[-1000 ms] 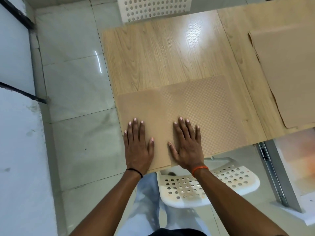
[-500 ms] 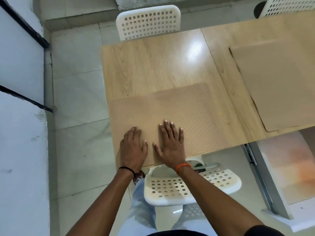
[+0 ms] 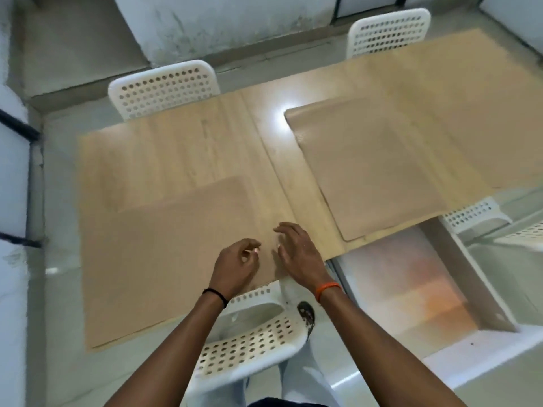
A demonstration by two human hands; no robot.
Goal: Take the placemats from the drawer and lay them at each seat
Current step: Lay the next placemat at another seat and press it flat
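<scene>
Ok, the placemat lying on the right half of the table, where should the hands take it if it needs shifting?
Take the right placemat by its near edge, which overhangs the table edge beside the open drawer. It lies flat, so only there can fingers get under. Come from the near side, thumb on top.

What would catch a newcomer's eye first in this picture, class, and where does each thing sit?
Two bare hands, the left hand and right hand, hover with loosely curled fingers over a tan placemat at the wooden table's near left corner. A second placemat lies further right. White perforated chairs ring the table, one right below the hands.
</scene>
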